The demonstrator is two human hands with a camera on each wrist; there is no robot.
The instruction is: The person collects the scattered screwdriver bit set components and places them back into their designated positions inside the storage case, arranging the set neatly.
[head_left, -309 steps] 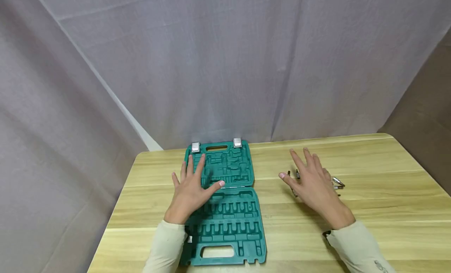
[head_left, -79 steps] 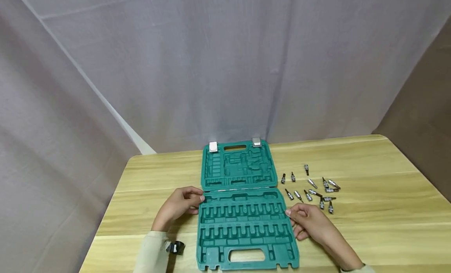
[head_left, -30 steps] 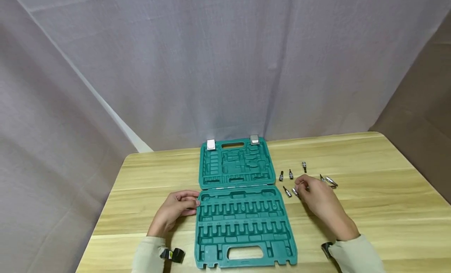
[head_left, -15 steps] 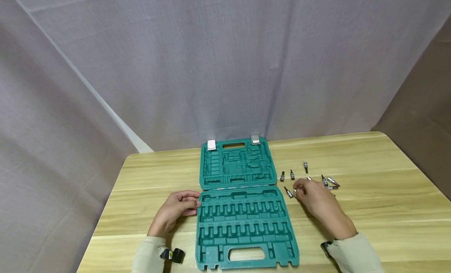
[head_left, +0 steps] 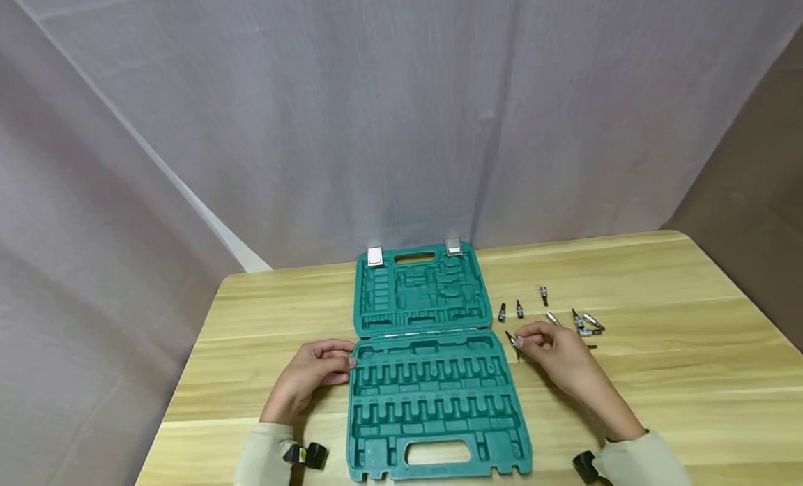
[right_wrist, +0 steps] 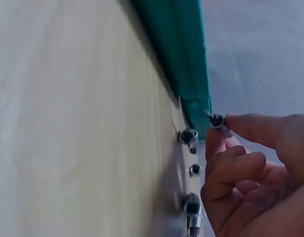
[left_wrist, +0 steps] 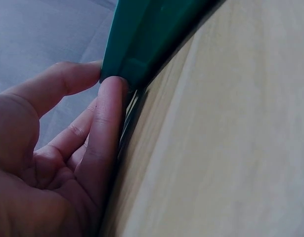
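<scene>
An open green tool case point(head_left: 433, 402) lies flat on the wooden table, its moulded slots bare. My left hand point(head_left: 347, 362) holds the case's left rim; in the left wrist view the thumb point(left_wrist: 109, 113) and a finger pinch the green edge point(left_wrist: 152, 34). My right hand point(head_left: 519, 342) is just right of the case's hinge line and pinches a small metal bit point(right_wrist: 217, 120) between thumb and fingertips. Several more bits point(head_left: 580, 323) lie loose on the table to the right, and some lie close under the hand point(right_wrist: 188, 136).
The wooden table point(head_left: 677, 374) reaches to the right and front. A grey cloth backdrop point(head_left: 401, 123) hangs behind and to the left. The case lid point(head_left: 420, 291) with two metal latches point(head_left: 375, 256) lies at the back.
My right hand has drawn back left from the loose bits toward the case, with one bit now pinched in its fingers. The left hand has stayed on the case's rim.
</scene>
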